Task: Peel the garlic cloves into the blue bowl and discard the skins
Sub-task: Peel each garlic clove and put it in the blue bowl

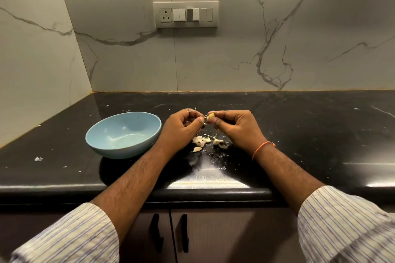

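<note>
Two hands meet above the dark surface [299, 134]: right hand [237, 128] pinching a garlic clove [210, 116], left hand [181, 128] pinching its skin, beside the blue bowl [123, 134].

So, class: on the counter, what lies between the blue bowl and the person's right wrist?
In the head view, the left forearm crosses that stretch, and a small pile of garlic cloves and skins lies on the black counter between the blue bowl and the right wrist.

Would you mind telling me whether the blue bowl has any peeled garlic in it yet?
Empty: the blue bowl shows only its bare glossy inside, no cloves.
</note>
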Tool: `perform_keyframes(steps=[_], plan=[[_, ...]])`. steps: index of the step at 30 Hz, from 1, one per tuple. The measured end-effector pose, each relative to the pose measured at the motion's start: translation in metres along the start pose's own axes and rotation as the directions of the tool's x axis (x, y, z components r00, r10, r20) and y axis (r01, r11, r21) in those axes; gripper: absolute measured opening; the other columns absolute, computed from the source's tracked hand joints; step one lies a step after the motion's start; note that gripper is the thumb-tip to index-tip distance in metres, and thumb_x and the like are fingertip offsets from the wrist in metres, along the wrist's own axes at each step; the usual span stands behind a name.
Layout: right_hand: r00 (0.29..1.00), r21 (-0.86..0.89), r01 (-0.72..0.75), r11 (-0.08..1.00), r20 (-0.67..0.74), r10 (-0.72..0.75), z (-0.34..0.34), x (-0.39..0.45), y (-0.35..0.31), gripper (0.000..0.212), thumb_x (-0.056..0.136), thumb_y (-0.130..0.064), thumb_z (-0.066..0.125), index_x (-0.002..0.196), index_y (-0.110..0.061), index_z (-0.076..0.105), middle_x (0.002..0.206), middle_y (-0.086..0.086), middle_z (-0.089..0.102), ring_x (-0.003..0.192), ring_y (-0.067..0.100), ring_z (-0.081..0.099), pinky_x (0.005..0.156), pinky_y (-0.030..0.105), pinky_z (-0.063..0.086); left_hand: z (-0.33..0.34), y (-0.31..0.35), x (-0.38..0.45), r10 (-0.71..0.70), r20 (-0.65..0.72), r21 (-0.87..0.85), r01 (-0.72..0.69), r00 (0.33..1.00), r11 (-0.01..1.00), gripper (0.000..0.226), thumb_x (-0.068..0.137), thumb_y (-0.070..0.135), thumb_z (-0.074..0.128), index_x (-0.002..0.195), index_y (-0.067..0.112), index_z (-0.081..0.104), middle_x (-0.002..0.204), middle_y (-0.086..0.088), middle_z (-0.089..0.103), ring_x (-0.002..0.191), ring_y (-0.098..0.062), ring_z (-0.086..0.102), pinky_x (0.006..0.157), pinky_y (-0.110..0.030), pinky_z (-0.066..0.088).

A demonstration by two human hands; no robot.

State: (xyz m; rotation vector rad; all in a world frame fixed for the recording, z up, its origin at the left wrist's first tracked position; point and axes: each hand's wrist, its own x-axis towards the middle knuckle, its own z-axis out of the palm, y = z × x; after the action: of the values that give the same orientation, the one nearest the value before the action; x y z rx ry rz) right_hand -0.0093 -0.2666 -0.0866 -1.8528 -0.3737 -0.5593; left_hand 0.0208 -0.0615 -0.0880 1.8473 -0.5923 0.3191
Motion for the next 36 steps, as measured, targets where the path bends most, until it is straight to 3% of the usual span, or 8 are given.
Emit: perform_keyframes(steps=[7, 16, 21, 24, 31, 36], plan=[[1.000, -0.022, -0.005, 1.000, 0.029, 0.005, -0.0011, -0.0006, -0.0006, 0.024, 0.091, -0.018, 0.082, 0.114, -0.011, 0.081, 0.105, -0.002, 0.082, 0.100, 0.011, 0.077, 0.094, 0.039, 0.063, -0.0016, 0.0064, -0.0046, 0.051, 0.032, 0.009, -0.051, 0.998, 0.999, 0.011, 0.095, 0.027, 0.079, 0.105, 0.021, 0.080, 0.091, 0.005, 0.081, 0.087, -0.014, 0.078, 0.083, -0.032, 0.066], [0.998, -0.020, -0.002, 1.000, 0.067, 0.004, -0.0031, -0.0023, -0.0026, 0.023, 0.091, -0.026, 0.081, 0.112, -0.015, 0.082, 0.099, -0.004, 0.082, 0.089, 0.010, 0.078, 0.082, 0.029, 0.062, -0.0004, 0.0040, -0.0033, 0.023, 0.021, 0.076, -0.024, 1.000, 0.997, 0.012, 0.097, 0.033, 0.077, 0.099, 0.022, 0.081, 0.084, -0.001, 0.079, 0.082, -0.031, 0.074, 0.078, -0.049, 0.064], [0.995, 0.014, -0.039, 0.999, 0.088, 0.038, -0.0025, 0.0005, 0.0011, 0.020, 0.094, -0.022, 0.078, 0.112, -0.012, 0.082, 0.097, 0.000, 0.082, 0.087, 0.020, 0.078, 0.080, 0.036, 0.064, 0.0000, 0.0028, -0.0029, 0.003, 0.062, 0.065, -0.008, 0.998, 0.998, 0.012, 0.099, 0.032, 0.074, 0.097, 0.021, 0.079, 0.085, -0.005, 0.078, 0.082, -0.032, 0.073, 0.079, -0.053, 0.062], [0.992, 0.033, -0.061, 0.998, 0.110, 0.057, -0.0020, 0.0013, 0.0020, 0.019, 0.097, -0.017, 0.075, 0.113, -0.011, 0.081, 0.096, 0.002, 0.082, 0.084, 0.014, 0.076, 0.078, 0.030, 0.060, 0.0011, 0.0014, -0.0020, 0.002, 0.044, 0.094, -0.006, 0.999, 0.996, 0.011, 0.100, 0.028, 0.072, 0.097, 0.020, 0.079, 0.086, -0.006, 0.078, 0.085, -0.036, 0.073, 0.079, -0.054, 0.062], [0.993, 0.014, -0.064, 0.998, 0.105, 0.062, -0.0020, 0.0013, 0.0024, 0.020, 0.098, -0.018, 0.074, 0.116, -0.011, 0.080, 0.096, 0.001, 0.082, 0.082, 0.014, 0.075, 0.077, 0.031, 0.061, 0.0001, 0.0018, -0.0022, -0.010, -0.023, 0.077, 0.012, 1.000, 0.997, 0.008, 0.096, 0.029, 0.077, 0.101, 0.025, 0.081, 0.085, 0.004, 0.080, 0.082, -0.022, 0.076, 0.081, -0.044, 0.065], [0.995, 0.000, -0.071, 0.997, 0.065, 0.071, -0.0013, 0.0007, 0.0004, 0.020, 0.090, -0.019, 0.083, 0.110, -0.015, 0.083, 0.093, -0.002, 0.082, 0.080, 0.013, 0.076, 0.081, 0.035, 0.064, -0.0027, 0.0076, -0.0066, 0.013, 0.030, 0.023, -0.014, 0.999, 1.000, 0.019, 0.093, 0.033, 0.081, 0.110, 0.025, 0.083, 0.095, 0.008, 0.082, 0.092, -0.009, 0.079, 0.089, -0.038, 0.065]])
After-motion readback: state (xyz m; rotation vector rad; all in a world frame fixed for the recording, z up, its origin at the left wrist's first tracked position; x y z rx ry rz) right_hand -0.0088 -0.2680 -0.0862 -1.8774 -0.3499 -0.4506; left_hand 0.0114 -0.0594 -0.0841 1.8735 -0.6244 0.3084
